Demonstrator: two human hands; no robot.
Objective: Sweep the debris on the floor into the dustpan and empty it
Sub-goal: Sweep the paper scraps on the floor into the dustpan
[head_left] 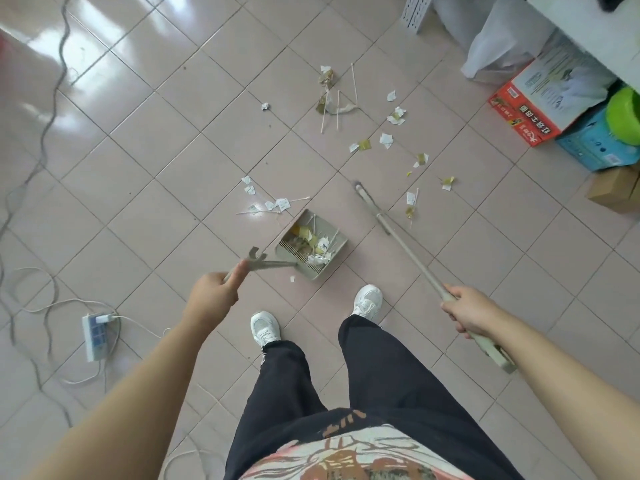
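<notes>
A beige dustpan [335, 237] stands on the pink tiled floor in front of my feet, holding paper scraps and thin sticks. My left hand [211, 295] grips its long handle [266, 265]. My right hand [471, 311] is closed on the beige broom handle [415, 261], which slants up to the broom head [363, 194] to the right of the dustpan. Loose debris lies on the floor: scraps and sticks [268, 204] just beyond the dustpan, a pile with long sticks [332, 98] farther off, and scattered paper bits [394, 133] to the right.
A power strip [94, 336] with white and grey cables [45, 157] lies at left. Cardboard boxes [540, 109], a blue box [595, 143], a green object [623, 116] and a white plastic bag [498, 46] crowd the upper right under a white surface. My white shoes [265, 327] stand near the dustpan.
</notes>
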